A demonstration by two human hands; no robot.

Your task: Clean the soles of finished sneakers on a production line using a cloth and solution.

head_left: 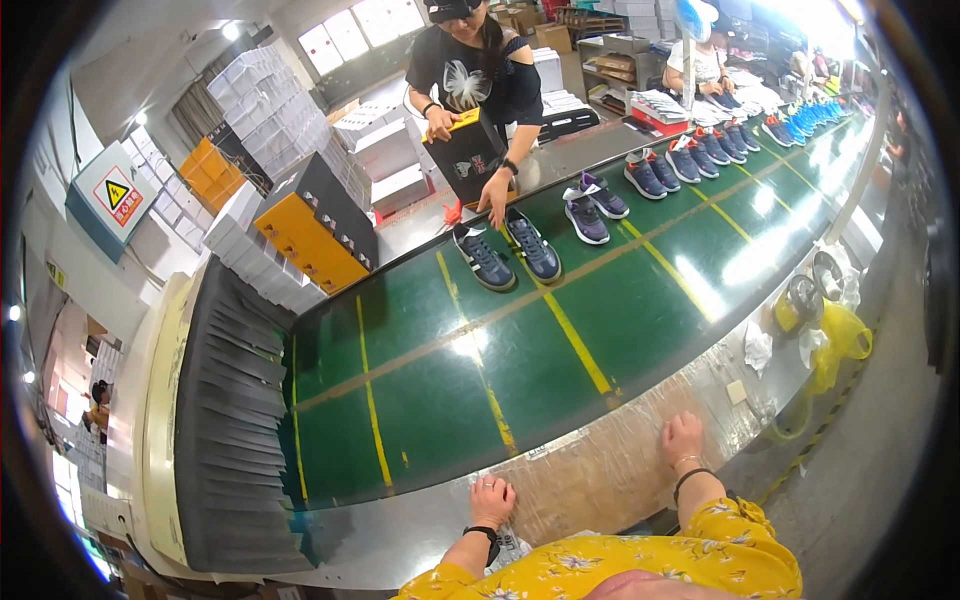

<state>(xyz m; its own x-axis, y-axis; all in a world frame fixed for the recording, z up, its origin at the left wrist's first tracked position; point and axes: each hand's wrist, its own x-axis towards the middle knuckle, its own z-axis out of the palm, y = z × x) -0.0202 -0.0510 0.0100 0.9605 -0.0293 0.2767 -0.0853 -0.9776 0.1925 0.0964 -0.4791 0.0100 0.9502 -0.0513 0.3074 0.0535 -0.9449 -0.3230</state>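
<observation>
My left hand [492,500] rests on the metal edge of the work ledge, its fingers curled in and nothing seen in them. Farther right, my right hand [683,439] lies loosely fisted on the tape-covered cardboard [590,470], also without an object. Beyond both hands runs a green conveyor belt [430,400] with yellow cross lines. On its far side stand a pair of dark blue sneakers with pale stripes [484,262], and a co-worker's hand reaches down beside them. To their right is a purple pair [587,217], followed by navy shoes with red [645,178].
Across the belt, a person in black [470,80] holds a black and yellow shoebox [466,160]. Dark strip curtains [235,420] hang over the belt's left end. Tape rolls [800,300] and a yellow bag [840,345] are at the right. Shoeboxes [262,110] are stacked behind.
</observation>
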